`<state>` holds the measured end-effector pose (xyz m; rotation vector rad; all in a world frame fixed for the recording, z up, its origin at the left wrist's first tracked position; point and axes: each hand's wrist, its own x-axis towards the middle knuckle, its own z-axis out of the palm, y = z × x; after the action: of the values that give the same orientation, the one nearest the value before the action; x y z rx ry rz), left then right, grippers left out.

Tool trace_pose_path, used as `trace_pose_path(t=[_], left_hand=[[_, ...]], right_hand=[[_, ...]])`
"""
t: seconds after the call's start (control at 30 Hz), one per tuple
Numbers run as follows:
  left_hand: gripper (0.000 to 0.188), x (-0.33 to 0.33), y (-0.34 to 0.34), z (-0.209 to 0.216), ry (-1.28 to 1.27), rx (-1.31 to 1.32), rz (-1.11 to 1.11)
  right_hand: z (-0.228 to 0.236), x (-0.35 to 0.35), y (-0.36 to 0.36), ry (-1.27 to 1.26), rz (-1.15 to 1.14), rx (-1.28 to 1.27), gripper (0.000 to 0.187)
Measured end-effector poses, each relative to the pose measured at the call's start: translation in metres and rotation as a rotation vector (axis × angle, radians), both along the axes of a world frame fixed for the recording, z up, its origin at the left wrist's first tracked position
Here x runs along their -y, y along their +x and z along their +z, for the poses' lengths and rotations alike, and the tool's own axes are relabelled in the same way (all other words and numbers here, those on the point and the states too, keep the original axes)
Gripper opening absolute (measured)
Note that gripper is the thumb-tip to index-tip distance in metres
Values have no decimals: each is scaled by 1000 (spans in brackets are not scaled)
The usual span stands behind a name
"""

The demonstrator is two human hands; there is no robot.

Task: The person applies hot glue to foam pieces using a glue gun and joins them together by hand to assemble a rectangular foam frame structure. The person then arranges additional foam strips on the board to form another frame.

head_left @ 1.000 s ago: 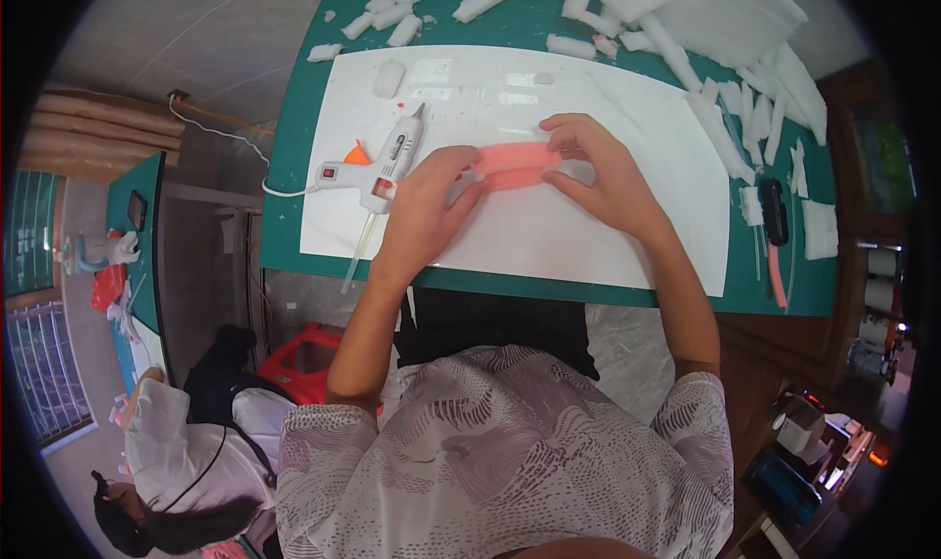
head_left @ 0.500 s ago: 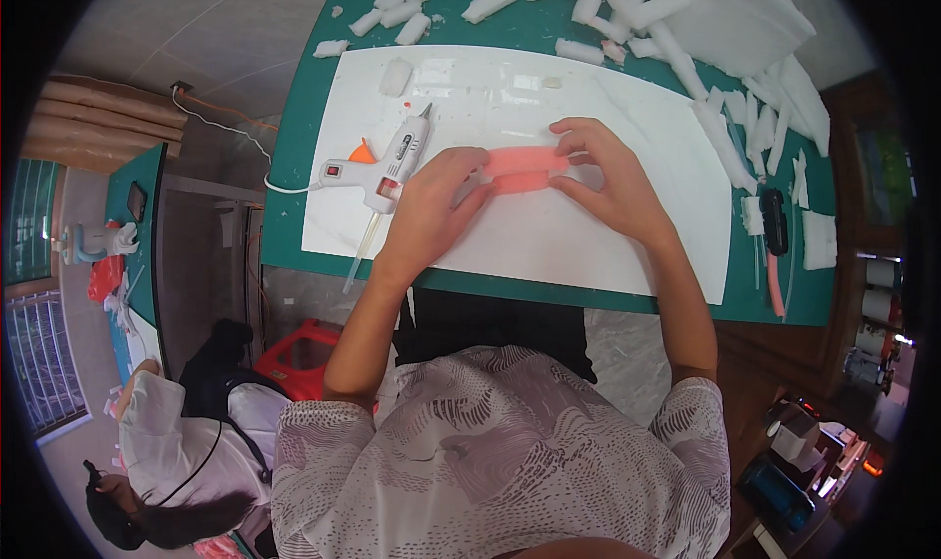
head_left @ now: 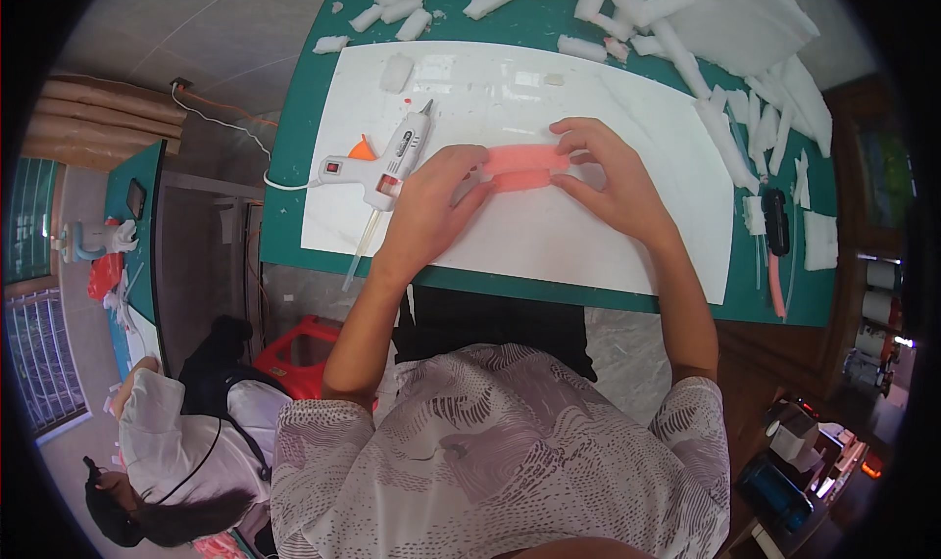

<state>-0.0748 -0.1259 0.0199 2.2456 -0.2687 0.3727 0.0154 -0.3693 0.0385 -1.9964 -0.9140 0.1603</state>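
Note:
A pink foam piece [head_left: 523, 167] lies across the middle of the white board [head_left: 588, 236], with a lengthwise seam or fold between a wider far part and a narrower near part. Its left end sits between the thumb and fingers of my left hand [head_left: 439, 189]. The right end is held the same way by my right hand [head_left: 613, 182]. Just left of my left hand rests a white hot glue gun [head_left: 397, 157] with an orange trigger, its nozzle pointing away from me and a clear glue stick [head_left: 363, 250] coming out of its near end.
White foam strips [head_left: 671, 54] are heaped at the far right of the green table [head_left: 304, 236], and several short foam pieces [head_left: 400, 12] lie far left. A black-handled tool [head_left: 775, 221] is at the right edge. Another person [head_left: 196, 441] works at a table on the left.

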Motion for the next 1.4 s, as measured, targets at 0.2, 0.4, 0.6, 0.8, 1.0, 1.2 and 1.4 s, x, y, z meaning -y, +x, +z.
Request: trace_pose_path(t=[0.2, 0.4, 0.6, 0.8, 1.0, 1.2, 1.4], left_hand=[[35, -1, -1, 1, -6, -6, 6], [34, 0, -1, 1, -25, -16, 7], [35, 0, -1, 1, -40, -54, 14], [35, 1, -2, 1, -39, -63, 29], [33, 2, -2, -2, -68, -56, 29], [34, 3, -2, 1, -71, -62, 37], [36, 1, -2, -3, -62, -82, 42]], right_hand=[[1, -1, -2, -49, -12, -48, 28], [2, 0, -1, -72, -18, -59, 26], [3, 0, -1, -65, -16, -50, 25], [1, 2, 1, -61, -11, -27, 28], [1, 1, 1, -77, -7, -17, 28], [3, 1, 1, -69, -8, -17, 30], [1, 1, 2, -63, -11, -8, 29]])
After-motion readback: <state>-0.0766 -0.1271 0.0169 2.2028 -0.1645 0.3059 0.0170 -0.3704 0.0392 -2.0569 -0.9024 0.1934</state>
